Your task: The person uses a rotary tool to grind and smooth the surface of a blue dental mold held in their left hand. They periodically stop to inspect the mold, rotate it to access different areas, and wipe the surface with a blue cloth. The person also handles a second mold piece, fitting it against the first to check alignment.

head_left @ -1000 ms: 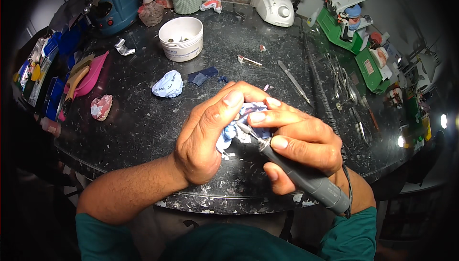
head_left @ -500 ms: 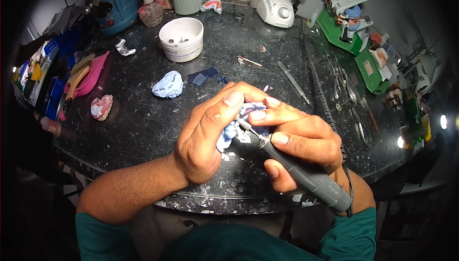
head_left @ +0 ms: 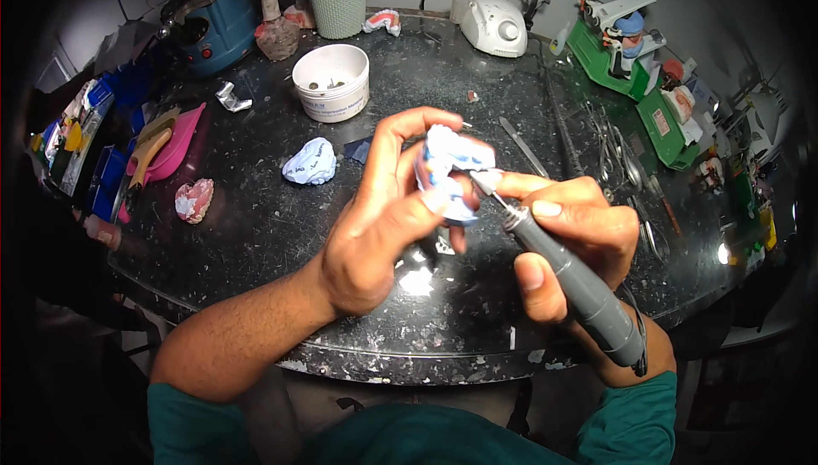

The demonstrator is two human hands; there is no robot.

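Over the front middle of the dark bench, my left hand point(head_left: 366, 231) grips a pale blue plaster dental model point(head_left: 460, 152), thumb on its near side and fingers behind it. The model is tilted and partly blurred, so its details are hard to read. My right hand point(head_left: 588, 235) is wrapped round a dark grey dental handpiece point(head_left: 567, 273) with a cord at its rear end. Its slim bur point(head_left: 492, 189) points up and left at the model's right side; whether it touches cannot be told. Beyond my left wrist lies another pale blue plaster piece point(head_left: 309, 162) with handwriting.
A white tub point(head_left: 332, 107) holding small bits stands behind the hands. At left lie a pink-and-white dental piece point(head_left: 194, 202) and a pink dustpan point(head_left: 179, 146) with a brush. A white control unit point(head_left: 494, 26), metal instruments point(head_left: 626, 158) and green boxes point(head_left: 669, 129) are at back and right.
The model has been turned and lifted away from the cupped fingers, showing more of it. My right hand and the handpiece have shifted slightly right. The whole view has shifted a little.
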